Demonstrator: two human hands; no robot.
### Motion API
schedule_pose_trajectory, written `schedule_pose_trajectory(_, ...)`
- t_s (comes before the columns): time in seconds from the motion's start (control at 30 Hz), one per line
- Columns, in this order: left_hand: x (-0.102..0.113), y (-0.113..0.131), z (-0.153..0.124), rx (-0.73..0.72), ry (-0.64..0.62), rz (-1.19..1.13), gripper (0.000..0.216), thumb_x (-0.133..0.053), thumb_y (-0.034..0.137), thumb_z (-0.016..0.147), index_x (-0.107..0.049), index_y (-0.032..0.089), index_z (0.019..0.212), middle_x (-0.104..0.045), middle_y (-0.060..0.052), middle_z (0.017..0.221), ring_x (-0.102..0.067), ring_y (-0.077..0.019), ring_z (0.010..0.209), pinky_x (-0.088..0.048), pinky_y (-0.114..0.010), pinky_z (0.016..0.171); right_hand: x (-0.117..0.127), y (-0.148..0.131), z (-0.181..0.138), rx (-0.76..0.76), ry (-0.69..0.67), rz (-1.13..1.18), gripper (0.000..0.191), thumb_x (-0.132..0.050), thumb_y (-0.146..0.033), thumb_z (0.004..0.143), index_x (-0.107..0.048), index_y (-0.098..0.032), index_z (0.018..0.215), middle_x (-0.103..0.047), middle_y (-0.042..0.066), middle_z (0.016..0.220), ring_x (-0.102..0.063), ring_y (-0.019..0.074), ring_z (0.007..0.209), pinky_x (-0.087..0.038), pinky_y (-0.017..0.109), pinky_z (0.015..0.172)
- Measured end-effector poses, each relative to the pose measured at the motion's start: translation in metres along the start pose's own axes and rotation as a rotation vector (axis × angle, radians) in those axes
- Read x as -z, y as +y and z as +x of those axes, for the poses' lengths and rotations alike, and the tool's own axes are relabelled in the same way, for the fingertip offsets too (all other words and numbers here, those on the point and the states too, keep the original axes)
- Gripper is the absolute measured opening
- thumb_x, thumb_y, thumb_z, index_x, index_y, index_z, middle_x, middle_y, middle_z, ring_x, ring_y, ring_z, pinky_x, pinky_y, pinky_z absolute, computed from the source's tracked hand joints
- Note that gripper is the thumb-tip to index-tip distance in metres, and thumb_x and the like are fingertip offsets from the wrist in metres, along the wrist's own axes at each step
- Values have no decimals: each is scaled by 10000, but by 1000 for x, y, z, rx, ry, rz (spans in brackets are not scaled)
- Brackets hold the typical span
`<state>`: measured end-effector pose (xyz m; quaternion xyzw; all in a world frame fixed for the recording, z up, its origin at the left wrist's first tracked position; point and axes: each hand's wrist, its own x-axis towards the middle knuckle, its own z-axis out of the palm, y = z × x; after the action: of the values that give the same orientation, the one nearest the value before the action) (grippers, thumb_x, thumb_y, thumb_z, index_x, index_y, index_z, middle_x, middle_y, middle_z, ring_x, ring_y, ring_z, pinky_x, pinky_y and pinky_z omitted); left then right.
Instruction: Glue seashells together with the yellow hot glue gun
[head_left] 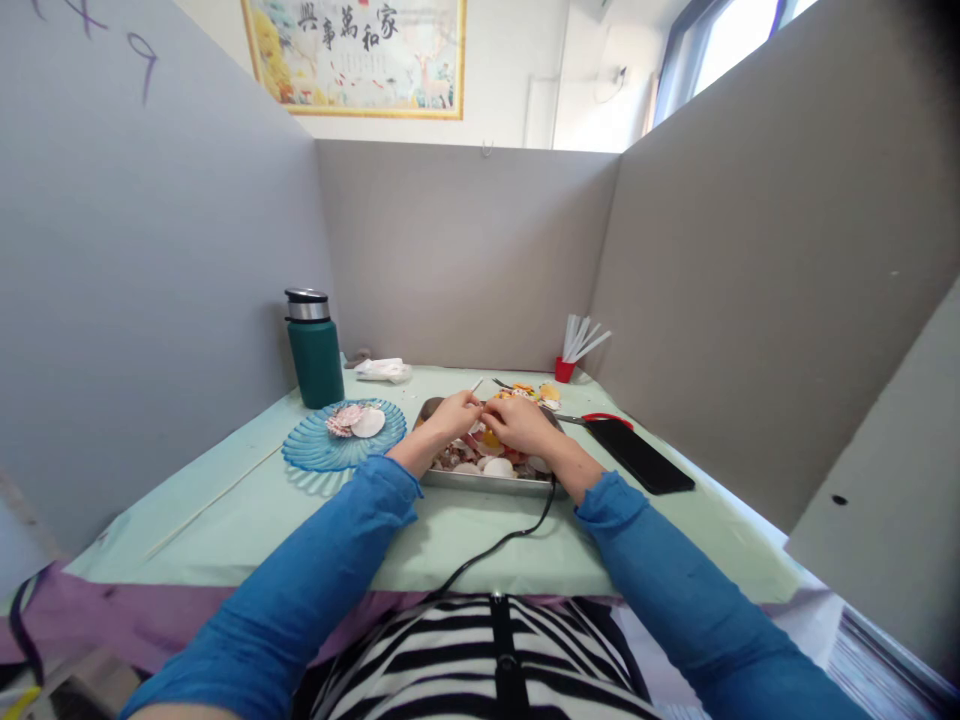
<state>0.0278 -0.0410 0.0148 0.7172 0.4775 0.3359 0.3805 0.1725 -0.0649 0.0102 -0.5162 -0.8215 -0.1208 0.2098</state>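
Note:
My left hand (454,413) and my right hand (519,424) meet over a metal tray (487,483) of seashells (469,460). The fingers of both are closed, with fingertips close together. A short thin white stick (477,384) pokes up at my left fingertips and seems pinched there. What my right fingers hold is hidden behind the hand. From the tray's right front side a black cord (499,545) curves down towards my lap. To the left, a blue ribbed glass plate (300,452) bears several shells (366,422).
A green bottle (315,360) stands behind the plate. At the back are a white packet (384,370) and a red cup (565,370) of white sticks. Colourful small pieces (525,393), red-handled scissors (609,418) and a black phone (637,456) lie right. Grey partitions (465,250) surround the table.

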Motion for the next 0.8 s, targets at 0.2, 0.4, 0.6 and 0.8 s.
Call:
schedule_pose_trajectory(0.2, 0, -1, 2, -1, -4, -7, 93, -488, 191, 820, -526, 134, 883, -580, -38, 786, -612, -127, 592, -522, -215, 462, -1, 1, 0, 2, 3, 7, 293, -402, -327, 906, -650, -179, 855, -669, 55, 802, -549, 159, 726, -283, 253, 604)
schedule_pose_trajectory(0.4, 0, -2, 3, 4, -9, -15, 69, -481, 174, 815, -517, 138, 862, -564, -31, 764, -610, -135, 588, -531, -243, 464, -2, 1, 0, 8, 1, 6, 290, -405, -323, 904, -652, -179, 857, -665, 54, 792, -545, 156, 720, -285, 253, 608)
schedule_pose_trajectory(0.6, 0, -1, 2, 5, -13, -13, 71, -455, 161, 820, -510, 139, 860, -564, -40, 792, -609, -132, 600, -528, -229, 454, -1, 1, 0, 5, 3, 5, 296, -401, -327, 908, -652, -180, 856, -665, 52, 793, -541, 153, 712, -277, 251, 597)
schedule_pose_trajectory(0.8, 0, -1, 1, -4, -25, -33, 79, -442, 149, 820, -506, 135, 866, -559, -44, 792, -608, -131, 600, -521, -219, 441, 0, 0, 0, -5, -9, 8, 298, -405, -322, 908, -659, -173, 864, -666, 60, 799, -543, 157, 726, -286, 249, 610)
